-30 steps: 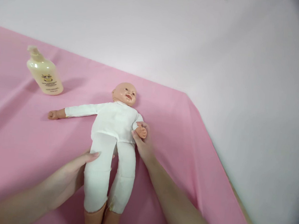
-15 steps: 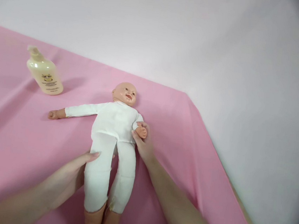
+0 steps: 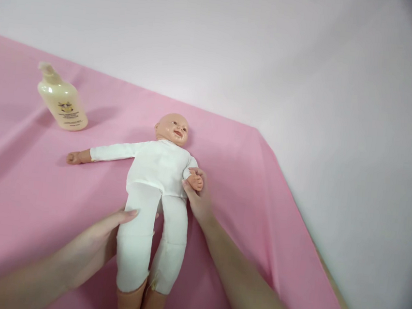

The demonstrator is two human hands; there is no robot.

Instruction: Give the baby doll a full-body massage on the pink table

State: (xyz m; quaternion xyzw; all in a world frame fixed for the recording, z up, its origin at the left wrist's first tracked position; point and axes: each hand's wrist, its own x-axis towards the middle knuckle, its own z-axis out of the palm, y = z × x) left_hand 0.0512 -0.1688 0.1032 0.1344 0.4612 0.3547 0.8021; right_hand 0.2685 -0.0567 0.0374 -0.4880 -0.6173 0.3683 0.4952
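Observation:
A baby doll (image 3: 159, 167) with a white cloth body and a bald plastic head lies face up, its head away from me. My left hand (image 3: 113, 230) is wrapped round the doll's thigh on the left, thumb on top and fingers underneath, with fingertips showing between the legs. On the other side, my right hand (image 3: 200, 197) grips the doll by its bent arm near the wrist; some of those fingers are hidden behind it. The doll's other arm stretches out to the left. Its feet run out of view at the bottom edge.
Pink cloth (image 3: 240, 177) covers the surface under the doll, with soft folds and an edge slanting down on the right. A pale yellow pump bottle (image 3: 63, 104) stands at the upper left. Behind the surface is a white wall (image 3: 210, 38).

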